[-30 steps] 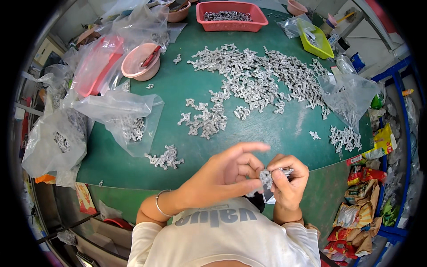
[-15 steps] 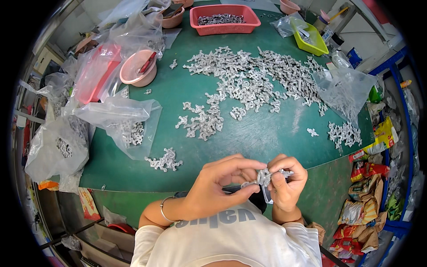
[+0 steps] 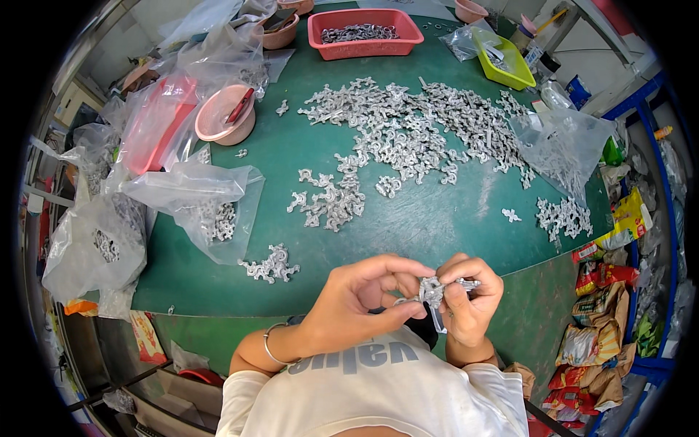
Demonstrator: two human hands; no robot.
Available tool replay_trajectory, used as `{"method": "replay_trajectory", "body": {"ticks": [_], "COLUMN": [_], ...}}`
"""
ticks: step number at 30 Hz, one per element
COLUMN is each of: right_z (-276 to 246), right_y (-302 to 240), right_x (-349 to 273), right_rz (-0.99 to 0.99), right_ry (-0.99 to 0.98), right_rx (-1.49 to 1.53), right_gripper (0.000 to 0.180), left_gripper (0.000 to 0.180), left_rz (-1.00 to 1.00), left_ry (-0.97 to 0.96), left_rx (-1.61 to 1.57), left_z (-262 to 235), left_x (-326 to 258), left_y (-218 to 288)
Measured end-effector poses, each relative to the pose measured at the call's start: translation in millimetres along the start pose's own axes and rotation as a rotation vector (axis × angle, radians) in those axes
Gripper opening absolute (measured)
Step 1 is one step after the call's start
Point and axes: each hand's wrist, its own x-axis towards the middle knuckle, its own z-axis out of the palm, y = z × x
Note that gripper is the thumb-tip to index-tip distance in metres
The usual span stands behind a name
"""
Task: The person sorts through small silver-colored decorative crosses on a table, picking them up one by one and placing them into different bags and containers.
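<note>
Green tabletop (image 3: 429,226) is packed; lower centre of frame, right hand (image 3: 472,309) pinches some metal pieces (image 3: 432,293), can't tell if left hand (image 3: 353,297) grips any too. Sloppy pinch could drop a few.

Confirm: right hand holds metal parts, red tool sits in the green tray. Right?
Not quite: the red tool sits in the nearest pink bowl, as the head view shows. The right hand does hold metal parts.

Bright and even light, pale glare on green table (image 3: 437,226) beyond the right hand (image 3: 470,300), curved edges, black corners.
</note>
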Motion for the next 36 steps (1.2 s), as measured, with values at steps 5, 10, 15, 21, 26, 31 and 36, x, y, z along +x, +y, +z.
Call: {"method": "replay_trajectory", "body": {"ticks": [5,10,15,21,26,31,36], "right_z": [-1.5,-2.3,0.3,-1.3,-16.9,-14.8,-16.9], "right_y": [-1.4,-2.5,0.7,23.3,55.4,77.6,89.9], "right_x": [-0.3,-0.2,2.3,19.3,25.2,26.5,23.5], "right_rz": [-0.017,-0.038,-0.081,0.411,0.622,0.822,0.794], "right_ry": [0.007,0.013,0.022,0.186,0.327,0.411,0.106], "right_rx": [-0.065,-0.084,-0.136,0.741,1.111,0.926,0.746], "right_gripper": [0.015,0.014,0.016,0.024,0.017,0.012,0.013], "left_gripper": [0.035,0.035,0.038,0.043,0.043,0.040,0.032], "left_rz": [-0.007,-0.029,0.020,0.203,0.218,0.154,0.177], "left_ry": [-0.032,-0.043,-0.022,0.158,0.479,0.695,0.721], "left_rx": [-0.014,-0.054,-0.076,0.376,1.124,1.504,1.546], "left_z": [-1.2,-2.2,-2.9,-1.4,-78.3,-117.4,-132.1], "left_x": [0.2,0.7,-0.1,-0.4,2.0,14.3,22.2], "left_y": [-1.2,-3.7,-6.4,-15.1,-64.7,-89.8,-103.7]}}
